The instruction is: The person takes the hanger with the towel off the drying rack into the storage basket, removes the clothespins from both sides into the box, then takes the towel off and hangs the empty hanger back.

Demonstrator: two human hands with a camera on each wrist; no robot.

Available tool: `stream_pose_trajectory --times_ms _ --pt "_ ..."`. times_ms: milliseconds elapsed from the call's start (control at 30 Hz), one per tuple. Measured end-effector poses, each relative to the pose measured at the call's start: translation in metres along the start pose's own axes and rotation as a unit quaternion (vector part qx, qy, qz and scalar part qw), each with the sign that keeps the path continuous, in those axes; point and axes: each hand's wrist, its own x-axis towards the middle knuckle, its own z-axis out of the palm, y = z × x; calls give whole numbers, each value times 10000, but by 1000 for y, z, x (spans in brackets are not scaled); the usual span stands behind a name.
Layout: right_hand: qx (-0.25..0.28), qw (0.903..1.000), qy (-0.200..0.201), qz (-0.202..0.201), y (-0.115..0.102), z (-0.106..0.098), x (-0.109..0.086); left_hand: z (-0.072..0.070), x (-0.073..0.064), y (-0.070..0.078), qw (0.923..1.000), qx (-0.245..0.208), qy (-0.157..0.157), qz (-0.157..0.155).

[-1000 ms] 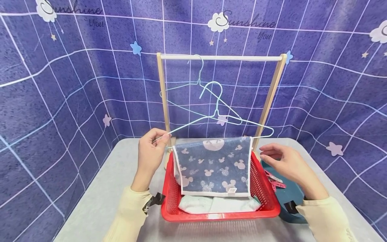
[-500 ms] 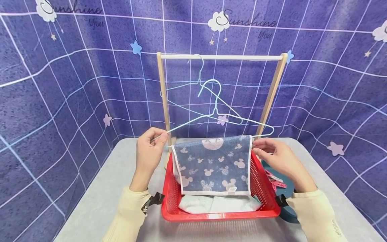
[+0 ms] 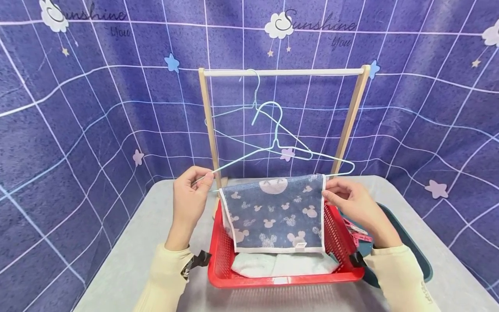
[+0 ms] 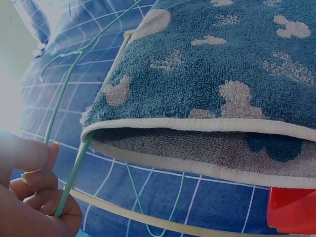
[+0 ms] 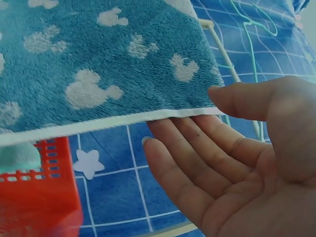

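Observation:
A dark blue towel with pale mouse-head shapes and white edging is draped over the lower bar of a pale green clothes hanger. My left hand grips the hanger's left end; in the left wrist view its fingers curl round the green bar beside the towel's folded side. At the opposite edge, my right hand pinches the towel near its top corner. In the right wrist view the thumb lies on the towel's front and the other fingertips go behind its white border.
Below the towel stands a red basket holding white cloth. A second hanger hangs from the white rail of a wooden rack behind. Pink clothespins lie in a dark teal tray at right.
My right hand has come left from beyond the towel and taken its right edge. The left hand and the hanger have shifted slightly left.

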Motion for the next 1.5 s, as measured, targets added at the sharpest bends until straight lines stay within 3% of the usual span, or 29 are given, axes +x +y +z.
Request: stream_pose_trajectory --times_ms 267,467,600,700,833,1000,1500 --pt "356 9981 -372 350 5 5 0 0 1 3 9999 3 -68 81" --pt "855 9939 -641 275 5 10 5 1 3 8 9999 51 -77 131" --pt "1506 9852 -779 249 5 13 5 1 3 9 9999 28 -106 84" --pt "2108 9729 -917 245 6 15 6 2 3 9 9999 -4 -135 38" --pt "2520 9615 -1073 222 6 18 6 3 1 8 9999 35 -137 55" --pt "2343 9650 -1134 323 4 23 7 4 -1 6 9997 -62 -182 128" --pt "1796 9810 -670 317 4 29 6 5 -3 2 9995 174 -160 231"
